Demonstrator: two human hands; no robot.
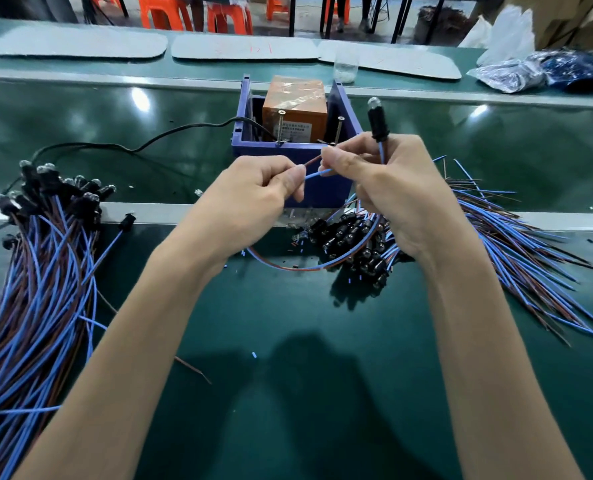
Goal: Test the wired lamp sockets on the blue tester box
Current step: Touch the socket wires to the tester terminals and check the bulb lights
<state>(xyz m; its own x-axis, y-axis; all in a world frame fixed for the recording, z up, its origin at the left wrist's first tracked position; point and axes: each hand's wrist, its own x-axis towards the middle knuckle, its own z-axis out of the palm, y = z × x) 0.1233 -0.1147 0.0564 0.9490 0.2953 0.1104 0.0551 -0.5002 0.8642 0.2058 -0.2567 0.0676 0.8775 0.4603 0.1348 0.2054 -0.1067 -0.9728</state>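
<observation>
Head view, nearest parts first. Green table (288,393) in front of the box (322,194), with small wire offcuts scattered over it.

To the left of the box lies the left pile (46,271) of wired sockets. Its blue and brown leads run toward the viewer and its black heads cluster at the far end. To the right and in front of the box lies the right pile (354,244), heads heaped together, leads fanning away to the right.

Both hands are raised directly in front of the box. The left hand (253,199) has its fingers (293,181) closed in a pinch on the blue wire (317,173). The brown wire (312,162) runs just above it. Both wires span the short gap to the right hand (402,188).

The right hand has its fingers (336,161) curled tight round the lead of one socket (376,123). The socket stands upright above the fist, bulb uppermost, level with the right wall of the box. The lead hangs below the hands in a loop (288,267).

The box is open-topped and holds an orange block (295,105). Two screws (280,128) stand at its near rim. A black cable (149,142) leaves its left side.

Beyond the box: grey mats (246,46), a clear cup (345,67), bags (513,76) to the far right, and orange stools (232,15).
</observation>
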